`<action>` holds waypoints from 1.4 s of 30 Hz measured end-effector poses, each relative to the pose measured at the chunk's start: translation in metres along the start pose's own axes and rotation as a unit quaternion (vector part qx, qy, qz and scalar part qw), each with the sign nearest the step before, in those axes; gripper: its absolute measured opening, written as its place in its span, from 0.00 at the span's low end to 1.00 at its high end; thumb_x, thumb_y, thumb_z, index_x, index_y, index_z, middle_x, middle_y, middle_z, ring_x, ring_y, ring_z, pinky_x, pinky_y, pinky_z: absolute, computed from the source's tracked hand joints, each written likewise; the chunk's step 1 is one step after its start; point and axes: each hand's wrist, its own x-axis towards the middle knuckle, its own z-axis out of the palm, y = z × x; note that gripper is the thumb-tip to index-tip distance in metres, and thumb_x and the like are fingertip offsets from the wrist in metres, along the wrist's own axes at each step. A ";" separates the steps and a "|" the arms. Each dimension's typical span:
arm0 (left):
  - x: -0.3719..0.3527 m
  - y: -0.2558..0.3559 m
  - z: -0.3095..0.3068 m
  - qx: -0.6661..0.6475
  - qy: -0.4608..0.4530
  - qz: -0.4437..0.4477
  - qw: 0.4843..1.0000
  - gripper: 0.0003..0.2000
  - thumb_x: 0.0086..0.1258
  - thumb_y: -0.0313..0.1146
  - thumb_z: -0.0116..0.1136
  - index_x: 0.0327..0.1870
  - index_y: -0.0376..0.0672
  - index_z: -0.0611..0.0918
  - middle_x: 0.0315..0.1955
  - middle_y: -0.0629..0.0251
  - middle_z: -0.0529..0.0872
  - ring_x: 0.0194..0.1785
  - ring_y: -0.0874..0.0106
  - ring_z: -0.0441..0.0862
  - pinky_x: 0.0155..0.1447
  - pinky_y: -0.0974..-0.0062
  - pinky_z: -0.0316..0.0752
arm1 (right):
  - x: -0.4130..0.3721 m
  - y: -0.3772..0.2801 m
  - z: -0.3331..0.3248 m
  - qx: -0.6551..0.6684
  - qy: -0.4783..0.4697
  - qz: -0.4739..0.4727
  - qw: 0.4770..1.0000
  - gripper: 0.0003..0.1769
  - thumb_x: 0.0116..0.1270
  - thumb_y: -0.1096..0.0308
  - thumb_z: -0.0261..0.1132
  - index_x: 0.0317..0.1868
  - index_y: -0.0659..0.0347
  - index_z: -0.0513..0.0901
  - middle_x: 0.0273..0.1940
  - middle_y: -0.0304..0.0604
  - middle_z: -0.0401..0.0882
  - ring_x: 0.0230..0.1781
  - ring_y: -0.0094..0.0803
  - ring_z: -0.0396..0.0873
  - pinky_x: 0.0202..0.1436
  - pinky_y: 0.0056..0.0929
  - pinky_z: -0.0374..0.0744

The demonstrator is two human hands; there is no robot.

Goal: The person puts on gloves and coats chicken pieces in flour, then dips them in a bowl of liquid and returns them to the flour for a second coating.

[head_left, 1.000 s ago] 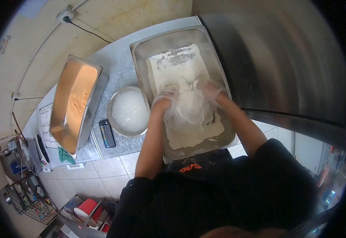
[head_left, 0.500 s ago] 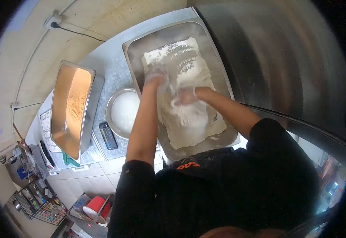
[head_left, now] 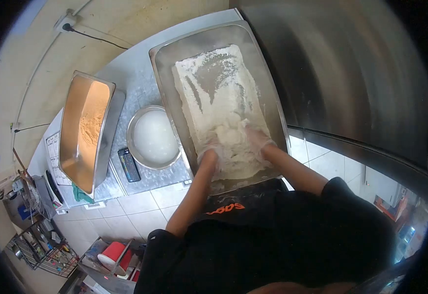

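A large steel tray [head_left: 176, 125] holds a wide layer of white flour [head_left: 224, 103]. A low heap of flour [head_left: 231, 134] is gathered near the tray's close end, between my hands. My left hand [head_left: 212, 148], in a clear plastic glove, lies against the heap's left side. My right hand [head_left: 257, 139], gloved as well, is at its right side with fingers stretched into the flour. Both hands look open and cupped around the heap; some fingertips are buried or blurred. Streaks of bare metal show through the flour toward the far end.
Left of the tray stands a round steel bowl [head_left: 130, 147] of white contents, with a dark phone [head_left: 128, 164] beside it. Further left is a deep steel pan [head_left: 118, 110] of orange powder. A steel appliance surface [head_left: 331, 73] rises on the right.
Both hands have moved toward my body, ending on either side of the heap. The far flour now shows more bare streaks. The view has shifted slightly.
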 end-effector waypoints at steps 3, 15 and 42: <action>-0.030 0.021 -0.084 0.183 -0.205 0.047 0.960 0.20 0.74 0.45 0.48 0.52 0.37 0.81 0.49 0.46 0.85 0.57 0.56 0.82 0.61 0.59 0.76 | -0.052 -0.049 -0.052 0.094 0.055 0.007 0.994 0.31 0.74 0.57 0.55 0.74 0.60 0.65 0.68 0.65 0.68 0.64 0.56 0.75 0.65 0.48 0.75; -0.031 -0.022 -0.038 0.195 -0.173 0.173 0.950 0.15 0.67 0.38 0.55 0.45 0.36 0.85 0.49 0.43 0.85 0.54 0.56 0.83 0.56 0.58 0.78 | -0.115 -0.080 -0.075 -0.199 -0.096 -0.009 0.975 0.23 0.66 0.58 0.62 0.53 0.69 0.81 0.52 0.65 0.82 0.54 0.51 0.83 0.54 0.44 0.81; 0.015 0.024 -0.079 0.290 -0.144 0.288 0.901 0.28 0.69 0.40 0.56 0.69 0.37 0.73 0.66 0.52 0.76 0.67 0.52 0.76 0.63 0.61 0.77 | 0.011 -0.109 -0.085 -0.518 -0.132 -0.124 0.836 0.24 0.65 0.62 0.55 0.55 0.68 0.83 0.55 0.61 0.82 0.55 0.49 0.83 0.61 0.47 0.79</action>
